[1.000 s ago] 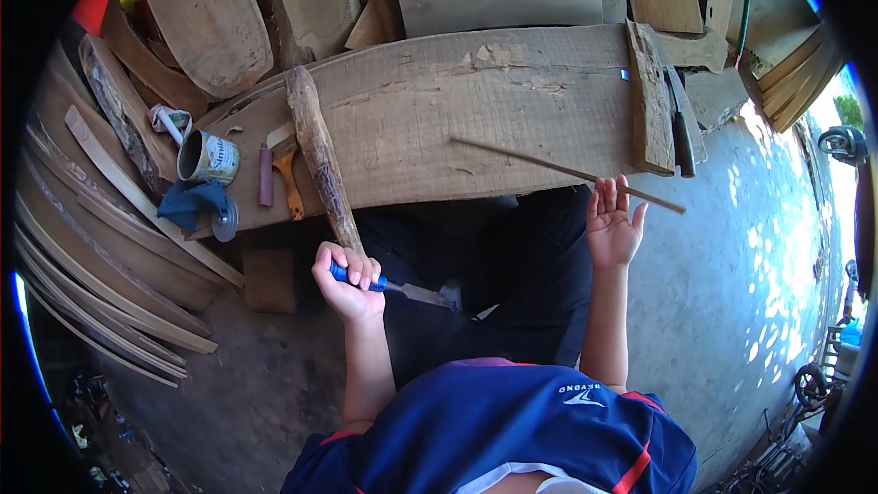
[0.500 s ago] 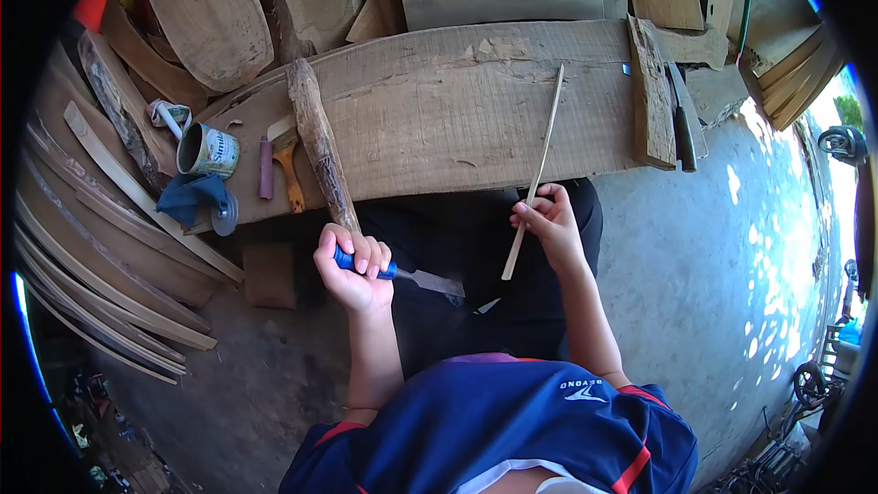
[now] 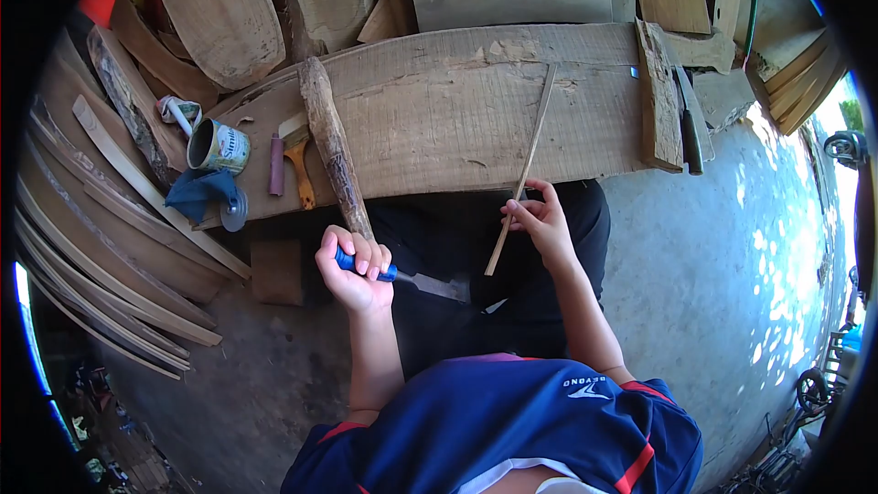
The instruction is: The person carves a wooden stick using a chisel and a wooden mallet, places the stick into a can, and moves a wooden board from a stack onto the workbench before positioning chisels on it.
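My left hand (image 3: 355, 267) is wrapped round the blue handle of a chisel (image 3: 439, 287), whose flat metal blade points right over my dark trousers. Between the thumb and fingers of my right hand (image 3: 540, 218) is a thin wooden strip (image 3: 535, 142). The strip's far part lies over the wooden plank (image 3: 439, 110), and its near end hangs past the plank's front edge. A rough branch piece (image 3: 329, 133) slants across the plank and ends just above my left hand.
On the plank's left are an open can (image 3: 218, 146), a brush (image 3: 300, 169), a purple stick (image 3: 276, 165) and a blue cloth (image 3: 199, 194). A wood block (image 3: 658, 101) and a saw (image 3: 688, 119) lie at its right end. Curved boards (image 3: 137, 247) are piled at left.
The strip has swung from lying across my open right palm to pointing away from me, pinched in that hand, which moved left. My left hand still grips the chisel, its blade shifted slightly.
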Demonstrator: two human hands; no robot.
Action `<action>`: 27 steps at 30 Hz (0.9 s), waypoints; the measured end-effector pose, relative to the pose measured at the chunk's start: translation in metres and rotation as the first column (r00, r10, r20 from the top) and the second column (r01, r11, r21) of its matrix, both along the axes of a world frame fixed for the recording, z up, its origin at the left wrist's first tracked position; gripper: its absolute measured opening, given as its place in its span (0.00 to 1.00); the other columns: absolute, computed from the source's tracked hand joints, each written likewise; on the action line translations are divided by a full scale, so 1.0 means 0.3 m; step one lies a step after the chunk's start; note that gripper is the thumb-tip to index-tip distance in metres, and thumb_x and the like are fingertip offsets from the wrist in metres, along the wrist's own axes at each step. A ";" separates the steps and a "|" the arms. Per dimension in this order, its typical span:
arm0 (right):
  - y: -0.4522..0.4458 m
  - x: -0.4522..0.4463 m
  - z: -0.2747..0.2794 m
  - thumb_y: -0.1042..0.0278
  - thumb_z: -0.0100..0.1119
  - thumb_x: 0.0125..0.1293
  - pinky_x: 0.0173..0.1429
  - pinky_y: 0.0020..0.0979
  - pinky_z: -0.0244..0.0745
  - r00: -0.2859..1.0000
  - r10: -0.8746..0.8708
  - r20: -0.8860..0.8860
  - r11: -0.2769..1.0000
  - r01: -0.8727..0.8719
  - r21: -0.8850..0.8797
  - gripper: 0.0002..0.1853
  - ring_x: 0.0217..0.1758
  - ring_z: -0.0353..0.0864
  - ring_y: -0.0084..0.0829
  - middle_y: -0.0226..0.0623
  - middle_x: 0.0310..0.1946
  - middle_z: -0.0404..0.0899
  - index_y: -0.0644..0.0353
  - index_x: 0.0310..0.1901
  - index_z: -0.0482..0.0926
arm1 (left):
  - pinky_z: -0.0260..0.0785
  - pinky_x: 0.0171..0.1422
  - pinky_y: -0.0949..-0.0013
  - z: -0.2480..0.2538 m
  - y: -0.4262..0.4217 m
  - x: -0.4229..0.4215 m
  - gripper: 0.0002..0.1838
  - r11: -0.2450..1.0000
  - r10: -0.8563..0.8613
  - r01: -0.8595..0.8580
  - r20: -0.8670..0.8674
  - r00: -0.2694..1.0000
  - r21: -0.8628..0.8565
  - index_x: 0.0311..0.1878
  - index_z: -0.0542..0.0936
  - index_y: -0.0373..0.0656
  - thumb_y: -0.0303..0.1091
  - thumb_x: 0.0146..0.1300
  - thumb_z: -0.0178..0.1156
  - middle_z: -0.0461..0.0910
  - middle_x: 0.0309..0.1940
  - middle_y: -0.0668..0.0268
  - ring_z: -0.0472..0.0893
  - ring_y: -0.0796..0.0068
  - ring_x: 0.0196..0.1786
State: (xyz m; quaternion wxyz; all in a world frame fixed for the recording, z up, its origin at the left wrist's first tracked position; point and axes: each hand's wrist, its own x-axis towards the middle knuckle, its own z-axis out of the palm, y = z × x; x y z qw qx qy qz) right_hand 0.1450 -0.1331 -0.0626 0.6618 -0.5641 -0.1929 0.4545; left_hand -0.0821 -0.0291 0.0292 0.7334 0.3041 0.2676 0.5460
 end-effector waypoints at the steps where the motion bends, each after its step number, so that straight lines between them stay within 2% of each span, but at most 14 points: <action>1: -0.005 -0.001 -0.005 0.70 0.61 0.64 0.37 0.22 0.77 1.000 -0.002 -0.006 1.000 0.002 0.026 0.21 0.35 0.82 0.26 0.40 0.35 0.82 0.61 0.54 0.63 | 0.50 0.17 0.76 -0.002 0.001 0.001 0.16 1.000 -0.004 0.004 0.006 1.000 0.003 0.23 0.63 0.51 0.46 0.67 0.43 0.57 0.09 0.75 0.54 0.83 0.09; 3: -0.016 -0.003 -0.009 0.70 0.61 0.64 0.38 0.22 0.77 1.000 -0.003 -0.010 0.999 0.004 0.054 0.20 0.35 0.82 0.26 0.40 0.35 0.82 0.60 0.52 0.63 | 0.50 0.17 0.76 -0.003 0.000 0.003 0.16 1.000 -0.007 0.007 0.014 1.000 0.009 0.23 0.63 0.51 0.46 0.67 0.43 0.58 0.09 0.75 0.54 0.83 0.09; 6: -0.025 0.001 -0.009 0.65 0.59 0.66 0.39 0.23 0.77 0.998 0.010 -0.062 0.997 -0.015 -0.072 0.17 0.36 0.83 0.28 0.40 0.36 0.81 0.58 0.49 0.64 | 0.51 0.18 0.76 -0.004 -0.002 0.008 0.16 1.000 -0.010 0.010 0.013 1.000 -0.001 0.23 0.63 0.51 0.46 0.66 0.43 0.58 0.09 0.75 0.55 0.82 0.09; 9: -0.039 0.015 -0.017 0.56 0.51 0.71 0.39 0.23 0.76 0.991 0.011 -0.130 0.975 -0.039 -0.217 0.14 0.36 0.82 0.28 0.35 0.34 0.81 0.58 0.44 0.69 | 0.51 0.18 0.76 -0.012 -0.007 0.006 0.16 1.000 -0.021 0.021 0.012 1.000 -0.019 0.23 0.63 0.51 0.46 0.66 0.43 0.58 0.09 0.75 0.55 0.82 0.09; 10: -0.038 0.011 -0.019 0.54 0.51 0.71 0.36 0.22 0.74 0.997 -0.076 0.002 0.974 0.075 -0.213 0.14 0.31 0.80 0.24 0.31 0.30 0.79 0.58 0.40 0.71 | 0.51 0.18 0.76 -0.011 -0.009 0.006 0.16 0.999 -0.025 0.025 0.012 1.000 -0.032 0.23 0.63 0.51 0.46 0.66 0.43 0.58 0.09 0.75 0.55 0.82 0.09; 12: -0.035 0.052 -0.038 0.56 0.57 0.67 0.30 0.23 0.71 0.915 -0.178 0.362 0.943 0.264 -0.204 0.16 0.25 0.75 0.19 0.31 0.24 0.77 0.63 0.34 0.74 | 0.52 0.18 0.76 -0.010 -0.012 0.001 0.16 0.999 -0.029 0.030 0.014 0.999 -0.043 0.23 0.63 0.51 0.46 0.66 0.43 0.58 0.09 0.75 0.56 0.82 0.09; 13: -0.020 0.075 -0.035 0.58 0.60 0.65 0.27 0.22 0.66 0.754 -0.306 0.582 0.925 0.381 -0.008 0.16 0.22 0.70 0.16 0.29 0.18 0.73 0.65 0.29 0.75 | 0.52 0.18 0.76 -0.012 -0.013 -0.002 0.16 0.999 -0.028 0.028 0.016 0.999 -0.039 0.23 0.63 0.51 0.46 0.66 0.43 0.58 0.09 0.75 0.56 0.82 0.09; 14: -0.018 0.108 -0.025 0.60 0.62 0.63 0.26 0.23 0.65 0.679 -0.324 0.659 0.900 0.437 -0.008 0.16 0.20 0.69 0.17 0.29 0.16 0.72 0.65 0.27 0.75 | 0.52 0.18 0.76 -0.014 -0.012 -0.005 0.16 0.999 -0.026 0.026 0.017 1.000 -0.036 0.23 0.63 0.51 0.46 0.66 0.43 0.58 0.09 0.75 0.55 0.82 0.09; 18: 0.079 0.214 0.129 0.59 0.67 0.56 0.30 0.28 0.72 0.516 -0.243 0.821 0.892 0.452 -0.020 0.15 0.21 0.77 0.27 0.36 0.17 0.77 0.64 0.29 0.77 | 0.52 0.18 0.76 -0.018 -0.018 -0.016 0.16 0.999 -0.019 0.020 0.021 1.000 -0.044 0.23 0.63 0.51 0.45 0.66 0.43 0.58 0.09 0.75 0.55 0.82 0.10; 19: 0.107 0.240 0.155 0.54 0.69 0.53 0.36 0.33 0.76 0.574 -0.112 0.811 0.881 0.435 -0.186 0.18 0.29 0.82 0.36 0.42 0.23 0.80 0.63 0.31 0.78 | 0.52 0.18 0.76 -0.018 -0.020 -0.018 0.16 0.999 -0.019 0.020 0.018 1.000 -0.036 0.23 0.62 0.51 0.45 0.66 0.43 0.58 0.09 0.75 0.55 0.82 0.10; 21: 0.180 0.292 0.137 0.50 0.71 0.49 0.42 0.37 0.76 0.565 0.083 0.821 0.835 0.410 -0.367 0.23 0.36 0.82 0.43 0.47 0.29 0.81 0.64 0.34 0.78 | 0.52 0.18 0.76 -0.014 -0.026 -0.020 0.16 1.000 -0.021 0.021 0.020 1.000 -0.021 0.23 0.62 0.51 0.45 0.66 0.43 0.58 0.09 0.75 0.55 0.82 0.10; 22: 0.208 0.303 0.139 0.49 0.73 0.45 0.46 0.40 0.75 0.631 0.147 0.762 0.804 0.373 -0.464 0.26 0.41 0.81 0.46 0.50 0.34 0.81 0.65 0.35 0.77 | 0.52 0.18 0.76 -0.011 -0.030 -0.021 0.16 0.999 -0.016 0.017 0.024 1.000 -0.029 0.23 0.62 0.51 0.45 0.66 0.43 0.58 0.09 0.75 0.55 0.82 0.10; 25: 0.244 0.291 0.121 0.54 0.75 0.43 0.49 0.39 0.76 0.493 0.153 0.856 0.799 0.448 -0.401 0.27 0.42 0.81 0.47 0.50 0.34 0.81 0.68 0.37 0.75 | 0.52 0.18 0.75 -0.004 -0.043 -0.028 0.16 1.000 -0.006 0.007 0.036 0.999 -0.029 0.23 0.63 0.51 0.45 0.66 0.43 0.57 0.09 0.75 0.55 0.82 0.10; 27: 0.247 0.303 0.105 0.57 0.74 0.44 0.46 0.38 0.77 0.539 0.122 0.833 0.821 0.417 -0.390 0.26 0.41 0.82 0.45 0.50 0.34 0.81 0.69 0.38 0.75 | 0.53 0.18 0.75 -0.005 -0.049 -0.036 0.17 1.000 0.002 -0.001 0.023 1.000 -0.029 0.23 0.63 0.51 0.45 0.67 0.42 0.56 0.09 0.75 0.54 0.82 0.09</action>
